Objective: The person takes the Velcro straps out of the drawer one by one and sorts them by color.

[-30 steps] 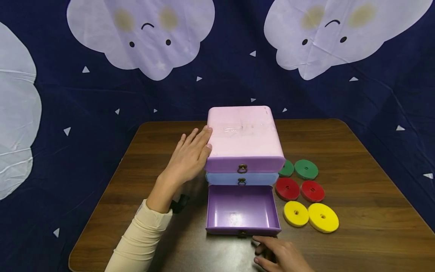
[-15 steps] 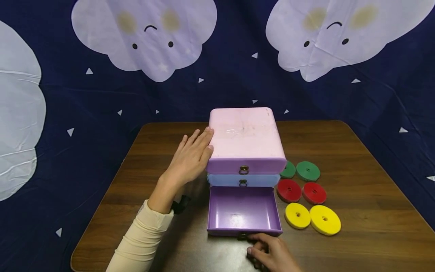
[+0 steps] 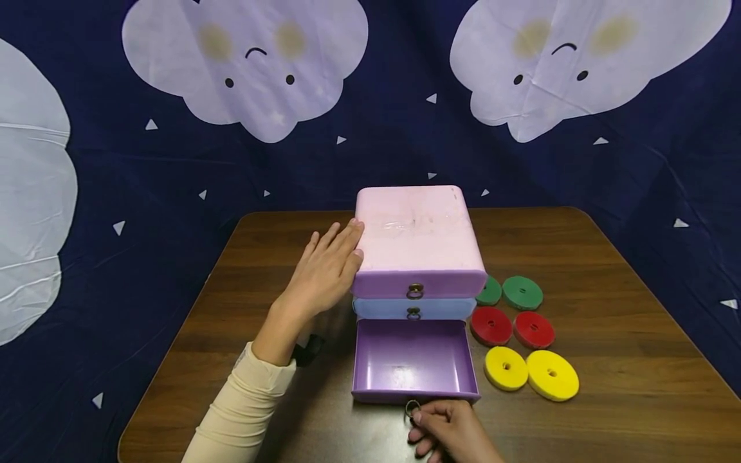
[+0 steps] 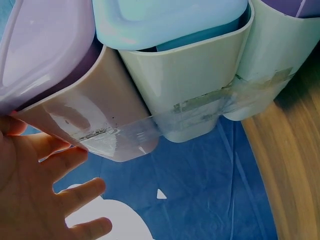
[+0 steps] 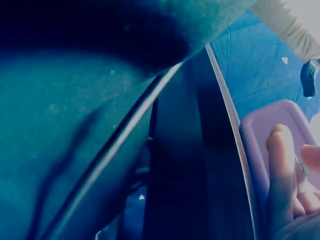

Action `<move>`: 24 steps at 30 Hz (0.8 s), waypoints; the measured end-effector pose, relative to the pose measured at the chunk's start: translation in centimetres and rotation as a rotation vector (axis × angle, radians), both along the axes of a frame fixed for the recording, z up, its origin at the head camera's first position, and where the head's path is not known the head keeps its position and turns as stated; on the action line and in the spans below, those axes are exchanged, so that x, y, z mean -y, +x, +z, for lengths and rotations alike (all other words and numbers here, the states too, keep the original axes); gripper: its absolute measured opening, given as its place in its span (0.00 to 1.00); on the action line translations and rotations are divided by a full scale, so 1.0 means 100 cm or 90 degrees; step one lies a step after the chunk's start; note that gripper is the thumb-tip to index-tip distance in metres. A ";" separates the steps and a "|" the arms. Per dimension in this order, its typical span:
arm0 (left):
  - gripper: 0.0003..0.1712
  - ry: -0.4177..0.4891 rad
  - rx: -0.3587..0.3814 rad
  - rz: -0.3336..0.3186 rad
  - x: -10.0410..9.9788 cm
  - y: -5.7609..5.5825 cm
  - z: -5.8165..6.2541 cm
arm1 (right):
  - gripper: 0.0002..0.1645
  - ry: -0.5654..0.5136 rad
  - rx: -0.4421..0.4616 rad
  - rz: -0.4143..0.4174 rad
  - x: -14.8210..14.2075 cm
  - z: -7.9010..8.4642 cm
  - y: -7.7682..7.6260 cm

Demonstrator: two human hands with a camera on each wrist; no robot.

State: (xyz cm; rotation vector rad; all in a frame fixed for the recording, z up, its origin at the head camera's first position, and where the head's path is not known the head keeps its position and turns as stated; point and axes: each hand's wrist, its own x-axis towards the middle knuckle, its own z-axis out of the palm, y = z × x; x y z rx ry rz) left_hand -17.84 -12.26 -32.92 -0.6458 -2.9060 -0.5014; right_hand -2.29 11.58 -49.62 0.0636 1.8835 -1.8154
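A small chest of drawers (image 3: 417,231) with a pink top stands mid-table. Its top lilac drawer and blue middle drawer (image 3: 382,308) are pushed in. Pulled far out at the bottom is a purple drawer (image 3: 399,360) with nothing inside. My left hand (image 3: 324,273) rests flat-fingered against the chest's left side, and in the left wrist view its fingers (image 4: 75,160) spread beside the pink casing. With thumb and forefinger, my right hand (image 3: 454,427) pinches the bottom drawer's ring pull (image 3: 411,407). The right wrist view shows those fingers before the purple drawer front (image 5: 260,122).
Right of the chest lie flat rolls in pairs: green (image 3: 523,292), red (image 3: 534,329) and yellow (image 3: 552,375). One green roll is partly hidden by the chest. The brown wooden table (image 3: 625,360) backs onto a dark blue cloud-print cloth (image 3: 393,77).
My right hand has moved left along the drawer front and taken hold of the ring pull, which is now lifted. My left hand has stayed against the chest.
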 end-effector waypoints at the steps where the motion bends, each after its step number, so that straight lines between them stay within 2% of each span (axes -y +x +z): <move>1: 0.31 -0.001 -0.001 -0.001 0.000 0.000 0.000 | 0.24 -0.001 0.001 -0.001 0.001 0.000 0.000; 9: 0.31 -0.003 0.003 0.002 0.000 0.000 -0.001 | 0.24 -0.012 -0.013 -0.011 0.009 -0.001 -0.004; 24: 0.31 -0.005 0.002 0.008 0.000 0.000 0.000 | 0.25 0.001 -0.042 -0.006 0.009 0.013 -0.029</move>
